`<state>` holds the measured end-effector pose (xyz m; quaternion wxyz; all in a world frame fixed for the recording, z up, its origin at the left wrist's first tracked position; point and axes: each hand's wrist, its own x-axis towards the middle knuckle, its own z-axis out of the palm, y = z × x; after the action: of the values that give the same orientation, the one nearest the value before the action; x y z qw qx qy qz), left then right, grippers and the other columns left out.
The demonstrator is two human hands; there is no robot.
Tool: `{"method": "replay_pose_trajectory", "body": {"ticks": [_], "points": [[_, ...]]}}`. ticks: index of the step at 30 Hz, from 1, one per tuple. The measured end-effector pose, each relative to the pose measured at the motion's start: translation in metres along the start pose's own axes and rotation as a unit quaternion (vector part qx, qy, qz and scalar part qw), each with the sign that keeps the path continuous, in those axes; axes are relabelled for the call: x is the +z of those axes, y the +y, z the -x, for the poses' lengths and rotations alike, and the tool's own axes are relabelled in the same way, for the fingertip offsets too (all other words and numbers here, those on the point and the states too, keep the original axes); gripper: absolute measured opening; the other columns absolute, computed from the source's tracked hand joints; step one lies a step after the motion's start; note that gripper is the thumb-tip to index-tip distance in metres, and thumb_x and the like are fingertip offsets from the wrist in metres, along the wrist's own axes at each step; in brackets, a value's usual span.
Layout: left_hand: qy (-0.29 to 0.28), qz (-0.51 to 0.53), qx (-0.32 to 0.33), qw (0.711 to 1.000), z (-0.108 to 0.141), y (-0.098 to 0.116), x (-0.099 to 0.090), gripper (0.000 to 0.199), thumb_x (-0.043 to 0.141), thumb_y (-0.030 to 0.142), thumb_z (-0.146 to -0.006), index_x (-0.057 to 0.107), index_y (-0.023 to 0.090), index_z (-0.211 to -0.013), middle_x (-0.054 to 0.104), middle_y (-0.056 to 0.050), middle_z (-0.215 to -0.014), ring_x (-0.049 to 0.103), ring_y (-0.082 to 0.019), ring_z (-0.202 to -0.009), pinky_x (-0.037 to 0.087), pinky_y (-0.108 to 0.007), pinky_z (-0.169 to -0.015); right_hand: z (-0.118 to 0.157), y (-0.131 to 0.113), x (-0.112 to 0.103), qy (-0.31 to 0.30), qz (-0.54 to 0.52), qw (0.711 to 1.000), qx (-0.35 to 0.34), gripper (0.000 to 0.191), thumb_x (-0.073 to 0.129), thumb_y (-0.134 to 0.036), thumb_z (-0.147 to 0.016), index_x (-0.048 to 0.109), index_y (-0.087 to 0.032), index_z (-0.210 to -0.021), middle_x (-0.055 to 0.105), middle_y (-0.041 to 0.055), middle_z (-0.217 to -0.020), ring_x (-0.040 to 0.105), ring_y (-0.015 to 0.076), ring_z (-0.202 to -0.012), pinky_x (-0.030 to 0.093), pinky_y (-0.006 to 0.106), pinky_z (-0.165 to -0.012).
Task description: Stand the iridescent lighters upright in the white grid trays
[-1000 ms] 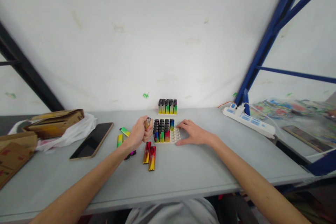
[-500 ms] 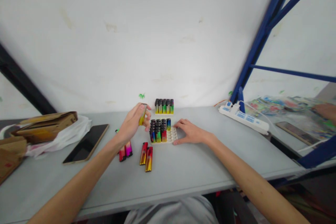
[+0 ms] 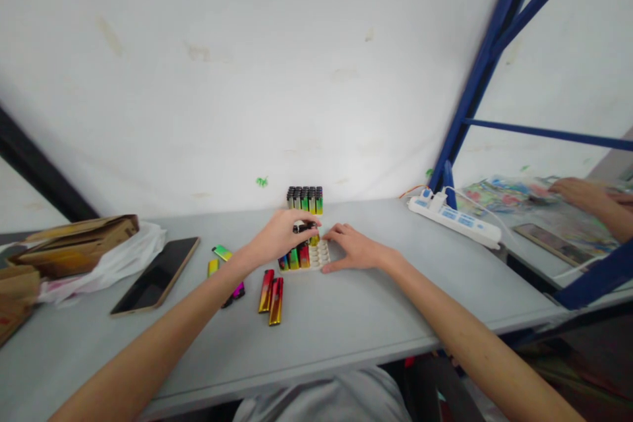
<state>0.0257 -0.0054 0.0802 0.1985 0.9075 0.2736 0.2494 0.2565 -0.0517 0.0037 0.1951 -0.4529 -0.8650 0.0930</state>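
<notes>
My left hand [image 3: 285, 233] is closed on a yellowish lighter [image 3: 314, 239] above the back right part of a white tray [image 3: 324, 256] with round holes. The fingers partly hide this lighter, and I cannot make out whether it sits in a hole. Several black-topped lighters [image 3: 299, 257] stand upright in the tray's left part, half covered by my left hand. My right hand [image 3: 353, 249] grips the tray's right end, thumb near the front corner and fingers near the back. Two red-and-gold lighters [image 3: 271, 297] lie on the table in front of the tray.
More loose lighters [image 3: 222, 252] lie left, partly behind my left forearm. A full block of upright lighters [image 3: 305, 199] stands by the wall. Phone [image 3: 155, 275] and cardboard boxes [image 3: 84, 247] lie left; a power strip [image 3: 453, 217] lies right. Another person's hand [image 3: 591, 201] is far right.
My left hand has moved right with the lighter, from beside the tray to over its back right part. My right hand stays at the tray's right end.
</notes>
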Motion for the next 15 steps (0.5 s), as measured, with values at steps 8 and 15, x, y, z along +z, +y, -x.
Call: {"method": "replay_pose_trajectory", "body": {"ticks": [8, 15], "points": [[-0.022, -0.145, 0.032, 0.989, -0.006, 0.001, 0.003, 0.019, 0.065, 0.030, -0.089, 0.080, 0.021, -0.096, 0.069, -0.010, -0.103, 0.062, -0.026, -0.103, 0.047, -0.039, -0.094, -0.001, 0.002, 0.001, 0.000, 0.003, 1.000, -0.003, 0.080, 0.076, -0.068, -0.075, 0.059, -0.014, -0.131, 0.060, 0.0151, -0.118, 0.055, 0.0310, -0.109, 0.044, 0.048, -0.103], [-0.060, -0.109, 0.041, 0.991, -0.017, -0.011, 0.008, 0.022, 0.066, 0.036, -0.088, 0.082, 0.022, -0.089, 0.072, -0.008, -0.096, 0.065, -0.025, -0.097, 0.046, -0.033, -0.087, -0.001, 0.002, 0.001, -0.005, 0.000, 1.000, 0.002, 0.082, 0.077, -0.067, -0.075, 0.058, -0.013, -0.133, 0.059, 0.0149, -0.117, 0.055, 0.0305, -0.108, 0.045, 0.047, -0.100]]}}
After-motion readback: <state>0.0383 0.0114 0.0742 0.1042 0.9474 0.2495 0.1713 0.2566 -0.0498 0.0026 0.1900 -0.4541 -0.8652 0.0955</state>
